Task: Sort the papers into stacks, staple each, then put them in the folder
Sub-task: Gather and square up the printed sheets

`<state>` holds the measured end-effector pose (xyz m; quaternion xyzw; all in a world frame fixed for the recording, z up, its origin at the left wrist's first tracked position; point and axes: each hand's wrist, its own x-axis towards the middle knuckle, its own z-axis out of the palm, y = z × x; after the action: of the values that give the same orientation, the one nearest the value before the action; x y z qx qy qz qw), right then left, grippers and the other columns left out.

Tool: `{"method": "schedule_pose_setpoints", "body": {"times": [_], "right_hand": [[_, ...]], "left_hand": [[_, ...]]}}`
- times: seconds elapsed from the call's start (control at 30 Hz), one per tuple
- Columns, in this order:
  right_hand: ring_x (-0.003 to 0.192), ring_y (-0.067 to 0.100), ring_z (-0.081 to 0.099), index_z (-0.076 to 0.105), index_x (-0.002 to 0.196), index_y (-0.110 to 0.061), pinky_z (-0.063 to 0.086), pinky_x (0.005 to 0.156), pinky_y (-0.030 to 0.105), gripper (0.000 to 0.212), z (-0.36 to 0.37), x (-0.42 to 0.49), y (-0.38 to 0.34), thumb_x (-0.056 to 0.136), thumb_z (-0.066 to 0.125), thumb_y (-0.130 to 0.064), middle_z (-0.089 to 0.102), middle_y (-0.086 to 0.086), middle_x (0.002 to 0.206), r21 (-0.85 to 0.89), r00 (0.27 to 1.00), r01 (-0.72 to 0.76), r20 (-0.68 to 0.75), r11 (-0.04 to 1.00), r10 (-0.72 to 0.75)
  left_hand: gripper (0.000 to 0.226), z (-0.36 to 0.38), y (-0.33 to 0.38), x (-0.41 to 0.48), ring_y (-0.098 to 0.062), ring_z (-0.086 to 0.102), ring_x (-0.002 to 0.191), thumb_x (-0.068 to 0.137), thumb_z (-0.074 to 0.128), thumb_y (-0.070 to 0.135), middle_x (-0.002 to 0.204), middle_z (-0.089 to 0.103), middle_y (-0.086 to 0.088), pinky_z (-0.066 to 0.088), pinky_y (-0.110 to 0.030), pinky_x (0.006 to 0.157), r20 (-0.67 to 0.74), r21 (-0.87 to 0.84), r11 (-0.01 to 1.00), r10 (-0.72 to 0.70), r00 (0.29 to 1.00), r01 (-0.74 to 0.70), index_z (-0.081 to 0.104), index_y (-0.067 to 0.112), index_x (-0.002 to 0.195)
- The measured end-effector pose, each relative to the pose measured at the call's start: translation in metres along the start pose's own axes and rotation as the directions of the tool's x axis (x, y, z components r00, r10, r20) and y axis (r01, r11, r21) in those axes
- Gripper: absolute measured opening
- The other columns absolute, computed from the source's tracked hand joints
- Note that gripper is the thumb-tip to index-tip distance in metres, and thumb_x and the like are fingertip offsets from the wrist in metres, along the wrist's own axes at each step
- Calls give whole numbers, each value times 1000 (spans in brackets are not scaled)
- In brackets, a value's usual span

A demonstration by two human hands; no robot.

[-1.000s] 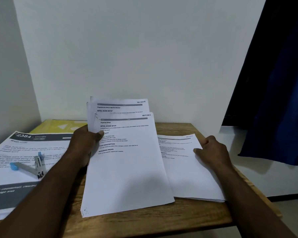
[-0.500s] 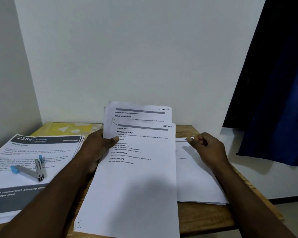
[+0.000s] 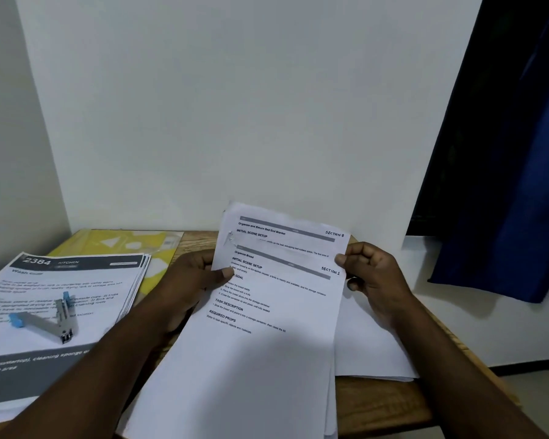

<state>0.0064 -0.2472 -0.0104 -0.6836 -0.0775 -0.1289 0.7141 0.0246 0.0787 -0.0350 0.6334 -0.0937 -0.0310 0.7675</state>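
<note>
White papers (image 3: 267, 343), SECTION 1, SECTION 8, left hand (image 3: 189, 280) and right hand (image 3: 374, 277) pinching them

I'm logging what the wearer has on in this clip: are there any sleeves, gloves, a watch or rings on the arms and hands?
Nothing worn is visible. Both forearms are bare up to the frame's edge, with no sleeve or cuff in view. The left hand and right hand are ungloved, and no ring, watch or wristband shows.
</note>
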Motion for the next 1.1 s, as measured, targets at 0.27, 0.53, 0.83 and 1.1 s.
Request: {"method": "schedule_pose_setpoints", "body": {"times": [0.27,0.53,0.83,1.1], "right_hand": [[88,32,58,71,103,-12,45,74,39,23,-3,5,7,84,81,-2,73,13,89,72,1000,24,-15,997,-23],[94,38,62,76,103,-13,45,85,51,16,-5,6,9,89,79,-7,72,33,111,85,999,2,-36,996,1],[73,22,70,72,90,-23,64,79,45,5,-20,18,19,94,74,-22,74,-5,77,-245,854,-83,-517,966,-58],[101,27,77,68,115,-15,59,95,45,29,-13,10,15,90,81,-11,81,4,107,47,957,-148,-244,988,155]], "left_hand": [[32,0,3,-4,-43,74,109,97,62,-5,121,76,-21,63,-47,88,58,23,999,-32,998,31,72,0,127],[30,-2,3,-3,-45,74,108,97,63,-4,119,76,-22,60,-51,93,31,17,999,-50,998,50,74,0,124],[28,-3,5,-2,-37,78,96,96,61,-10,110,79,-19,65,-37,73,-102,0,1000,9,995,-9,75,1,118],[33,-7,7,0,-35,75,104,97,56,-15,118,77,-21,65,-34,79,-149,-40,998,48,988,-55,69,-6,126]]}}
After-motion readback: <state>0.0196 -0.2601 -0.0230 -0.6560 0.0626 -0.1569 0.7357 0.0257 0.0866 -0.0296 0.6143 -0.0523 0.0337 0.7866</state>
